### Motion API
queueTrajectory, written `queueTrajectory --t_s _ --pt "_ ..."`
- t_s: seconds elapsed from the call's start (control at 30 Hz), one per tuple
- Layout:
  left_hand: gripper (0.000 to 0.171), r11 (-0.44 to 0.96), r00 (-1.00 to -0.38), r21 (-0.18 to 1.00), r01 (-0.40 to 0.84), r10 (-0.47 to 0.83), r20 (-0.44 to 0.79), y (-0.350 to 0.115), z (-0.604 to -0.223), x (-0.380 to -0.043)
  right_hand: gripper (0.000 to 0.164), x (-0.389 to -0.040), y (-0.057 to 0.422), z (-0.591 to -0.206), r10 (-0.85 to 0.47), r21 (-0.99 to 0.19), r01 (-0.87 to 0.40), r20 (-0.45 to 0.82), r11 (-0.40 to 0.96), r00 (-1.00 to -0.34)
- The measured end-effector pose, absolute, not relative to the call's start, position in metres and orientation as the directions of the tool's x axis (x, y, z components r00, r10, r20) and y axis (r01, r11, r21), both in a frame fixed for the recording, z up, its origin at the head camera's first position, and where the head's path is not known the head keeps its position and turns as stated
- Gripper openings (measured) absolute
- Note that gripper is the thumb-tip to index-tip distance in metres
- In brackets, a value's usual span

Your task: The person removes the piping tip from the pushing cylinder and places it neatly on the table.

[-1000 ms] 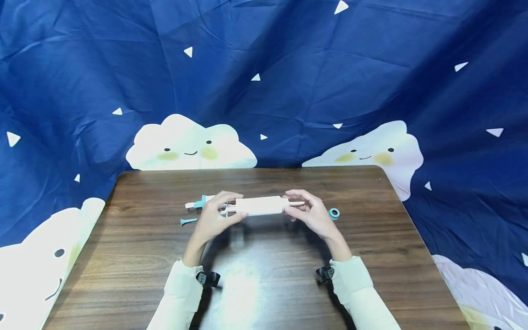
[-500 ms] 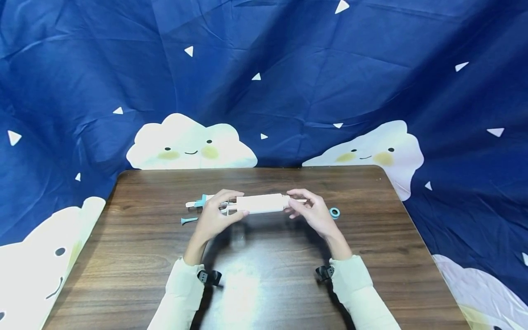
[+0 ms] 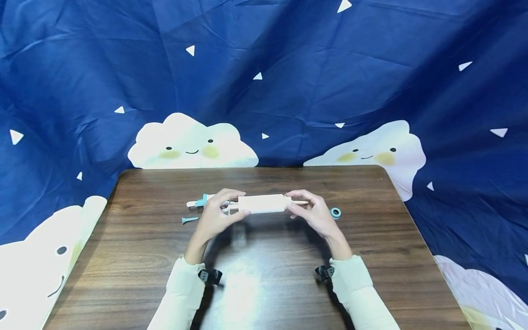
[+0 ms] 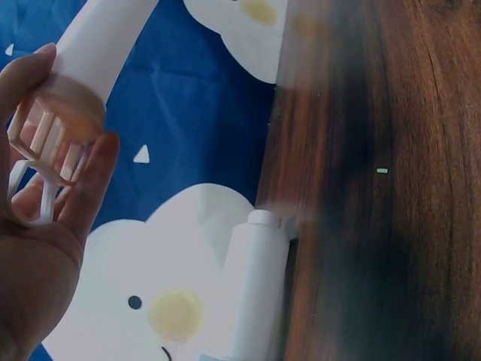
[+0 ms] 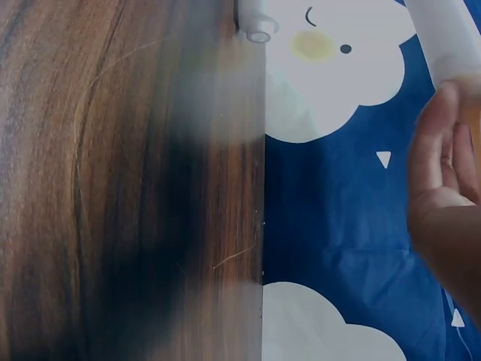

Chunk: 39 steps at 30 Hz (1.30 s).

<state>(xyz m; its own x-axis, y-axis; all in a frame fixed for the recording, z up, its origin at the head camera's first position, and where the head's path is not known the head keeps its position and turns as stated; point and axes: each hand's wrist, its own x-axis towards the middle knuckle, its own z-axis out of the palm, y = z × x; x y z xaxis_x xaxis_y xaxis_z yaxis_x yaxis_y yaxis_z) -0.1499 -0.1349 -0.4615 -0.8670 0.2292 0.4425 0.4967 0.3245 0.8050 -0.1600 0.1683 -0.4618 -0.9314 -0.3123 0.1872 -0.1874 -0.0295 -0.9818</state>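
Both hands hold a white cylinder [image 3: 264, 204] level above the table. My left hand [image 3: 215, 215] grips its left end between thumb and fingers. An open frame of white prongs [image 4: 51, 154] extends from that end into the left palm. At the narrower right end, my right hand [image 3: 315, 215] pinches with thumb and fingertips, and a thin white rod [image 3: 300, 202] sticks out there. Behind the left hand lies a second white tube [image 4: 259, 286] with a light-blue collar [image 3: 201, 200], partly hidden. The right wrist view cuts off much of the held cylinder [image 5: 449, 37].
A light-blue ring [image 3: 335, 213] lies on the wooden table [image 3: 371, 275] to the right of the right hand. Left of the left hand is a small light-blue flared piece [image 3: 189, 220]. Beyond the table's far edge hangs a blue cloth [image 3: 288, 91] with clouds.
My right thumb and fingers have shifted around the cylinder's right end, and the thin rod shows more than half a second ago. The left hand keeps its grip almost unmoved.
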Motion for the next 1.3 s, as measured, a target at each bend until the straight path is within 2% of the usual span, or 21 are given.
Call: queueTrajectory --t_s 0.13,0.33,0.5,0.67,0.9,1.1,1.3 --pt "0.043 0.324 -0.868 0.806 0.495 0.225 0.443 -0.135 -0.462 -0.150 0.040 -0.159 0.169 -0.460 -0.313 -0.979 -0.204 0.196 -0.007 -0.929" --pt "0.046 0.322 -0.871 0.810 0.490 0.224 0.438 -0.133 -0.462 -0.151 0.034 -0.159 0.168 -0.460 -0.301 -0.985 -0.170 0.169 -0.021 -0.939" --pt "0.046 0.325 -0.871 0.809 0.490 0.218 0.440 -0.129 -0.455 -0.148 0.040 -0.160 0.170 -0.459 -0.310 -0.978 -0.206 0.202 -0.019 -0.929" --pt "0.043 0.313 -0.854 0.796 0.518 0.230 0.466 -0.125 -0.436 -0.140 0.031 -0.161 0.170 -0.461 -0.293 -0.980 -0.195 0.196 -0.034 -0.936" --pt "0.043 0.316 -0.841 0.780 0.540 0.225 0.492 -0.122 -0.434 -0.138 0.026 -0.159 0.172 -0.462 -0.276 -0.954 -0.300 0.291 -0.008 -0.916" --pt "0.042 0.324 -0.868 0.807 0.494 0.235 0.437 -0.124 -0.446 -0.142 0.025 -0.157 0.171 -0.466 -0.281 -0.919 -0.394 0.385 -0.025 -0.879" --pt "0.045 0.307 -0.880 0.827 0.471 0.227 0.417 -0.129 -0.460 -0.149 0.027 -0.155 0.170 -0.461 -0.311 -0.908 -0.419 0.403 -0.016 -0.861"
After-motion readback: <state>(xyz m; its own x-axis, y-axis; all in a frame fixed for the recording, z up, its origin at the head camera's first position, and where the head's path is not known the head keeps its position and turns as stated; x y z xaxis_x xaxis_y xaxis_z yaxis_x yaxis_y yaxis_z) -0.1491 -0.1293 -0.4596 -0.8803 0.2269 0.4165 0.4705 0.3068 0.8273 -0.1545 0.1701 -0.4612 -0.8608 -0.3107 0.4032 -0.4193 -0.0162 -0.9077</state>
